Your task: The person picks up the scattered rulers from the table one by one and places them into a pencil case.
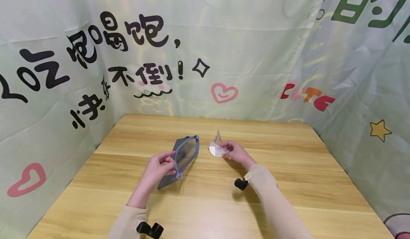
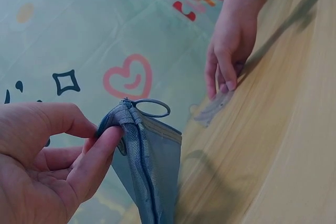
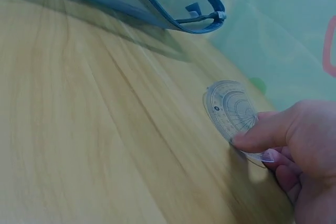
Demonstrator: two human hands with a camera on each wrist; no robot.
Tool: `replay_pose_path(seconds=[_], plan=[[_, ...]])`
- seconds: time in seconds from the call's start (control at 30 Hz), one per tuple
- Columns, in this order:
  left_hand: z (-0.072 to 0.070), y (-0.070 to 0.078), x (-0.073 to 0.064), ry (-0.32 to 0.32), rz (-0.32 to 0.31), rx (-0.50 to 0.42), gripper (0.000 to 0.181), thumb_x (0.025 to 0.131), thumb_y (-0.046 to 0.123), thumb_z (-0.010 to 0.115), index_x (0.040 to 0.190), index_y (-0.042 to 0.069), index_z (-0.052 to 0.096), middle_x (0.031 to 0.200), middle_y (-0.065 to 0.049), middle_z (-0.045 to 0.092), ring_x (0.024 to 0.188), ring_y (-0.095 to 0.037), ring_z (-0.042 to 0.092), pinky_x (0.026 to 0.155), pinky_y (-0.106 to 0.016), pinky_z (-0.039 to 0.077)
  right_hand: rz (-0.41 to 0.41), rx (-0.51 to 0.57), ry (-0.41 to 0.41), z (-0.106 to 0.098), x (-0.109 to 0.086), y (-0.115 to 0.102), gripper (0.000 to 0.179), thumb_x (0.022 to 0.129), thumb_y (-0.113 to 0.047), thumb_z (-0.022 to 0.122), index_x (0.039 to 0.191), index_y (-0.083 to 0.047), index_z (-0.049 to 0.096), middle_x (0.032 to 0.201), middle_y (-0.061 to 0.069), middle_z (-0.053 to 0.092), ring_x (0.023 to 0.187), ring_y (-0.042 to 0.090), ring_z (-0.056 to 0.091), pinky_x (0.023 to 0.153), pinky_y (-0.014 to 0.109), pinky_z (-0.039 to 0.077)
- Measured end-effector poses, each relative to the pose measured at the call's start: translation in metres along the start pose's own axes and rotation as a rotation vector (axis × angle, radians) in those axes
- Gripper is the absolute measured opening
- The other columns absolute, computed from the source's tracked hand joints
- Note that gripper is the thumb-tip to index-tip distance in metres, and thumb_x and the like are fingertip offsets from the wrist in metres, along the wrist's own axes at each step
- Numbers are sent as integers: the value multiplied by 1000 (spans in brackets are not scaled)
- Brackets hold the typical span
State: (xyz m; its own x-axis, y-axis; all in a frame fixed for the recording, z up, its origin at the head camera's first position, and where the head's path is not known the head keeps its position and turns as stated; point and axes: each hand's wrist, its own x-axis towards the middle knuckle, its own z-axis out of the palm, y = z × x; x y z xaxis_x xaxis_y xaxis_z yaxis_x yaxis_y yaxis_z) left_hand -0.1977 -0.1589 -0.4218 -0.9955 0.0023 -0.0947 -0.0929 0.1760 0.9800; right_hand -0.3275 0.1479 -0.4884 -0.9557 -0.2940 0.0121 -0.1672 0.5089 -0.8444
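Blue-edged grey pouch [image 1: 187, 155], clear protractor [image 3: 226, 107] (finely dark-lined), yellow-brown wood-grain table [image 1: 201, 205], pink-hearted pale green cloth [image 1: 246, 54].

Pale green printed fabric [image 1: 256, 50] hangs as walls at the back and on both sides, lightly creased. Bold black Chinese characters [image 1: 147, 31] run across the left and back, above a black wavy line [image 1: 153, 94] and beside a four-pointed star outline [image 1: 201, 61]. A pink heart [image 1: 224, 94] sits low on the back wall, another pink heart [image 1: 41, 175] on the left. Rightward come multicoloured "CUTE" lettering [image 1: 309, 95], large green characters [image 1: 355, 4] and a yellow star [image 1: 380, 130]. The light wood-grain surface [image 1: 288, 150] has rounded far corners; a soft, pale sheen brightens its near part.
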Motion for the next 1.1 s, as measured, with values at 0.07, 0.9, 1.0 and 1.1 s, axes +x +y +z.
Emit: replay_pose_path(seconds=[0.07, 0.9, 1.0, 1.1], plan=[[0, 0, 0, 1, -4, -4, 50, 86, -4, 59, 136, -3, 54, 92, -6, 57, 77, -10, 60, 70, -21, 62, -3, -7, 2, 0, -1, -2, 43, 74, 6, 73, 116, 3, 65, 104, 18, 65, 91, 22, 58, 78, 21, 47], [-1, 1, -1, -8, 9, -10, 50, 87, -5, 58, 137, -5, 53, 91, -5, 57, 77, -9, 60, 69, -19, 61, -66, -171, 1, -6, -11, -15, 37, 79, 0, 75, 115, -2, 66, 86, 11, 65, 75, 15, 57, 62, 22, 47], [0, 1, -1, -7, 10, -10, 49, 88, -6, 57, 136, -6, 53, 89, -3, 57, 76, -9, 60, 68, -19, 61, -68, -179, 0, -7, -11, -14, 37, 79, -2, 76, 115, -3, 66, 84, 9, 65, 74, 14, 57, 62, 21, 46], [0, 1, -1, -10, 12, -4, 48, 88, -6, 56, 136, -6, 53, 88, -2, 57, 75, -9, 60, 68, -19, 61, -75, -190, 1, -8, -11, -13, 35, 80, -3, 76, 114, -3, 67, 83, 9, 65, 75, 14, 56, 63, 21, 47]])
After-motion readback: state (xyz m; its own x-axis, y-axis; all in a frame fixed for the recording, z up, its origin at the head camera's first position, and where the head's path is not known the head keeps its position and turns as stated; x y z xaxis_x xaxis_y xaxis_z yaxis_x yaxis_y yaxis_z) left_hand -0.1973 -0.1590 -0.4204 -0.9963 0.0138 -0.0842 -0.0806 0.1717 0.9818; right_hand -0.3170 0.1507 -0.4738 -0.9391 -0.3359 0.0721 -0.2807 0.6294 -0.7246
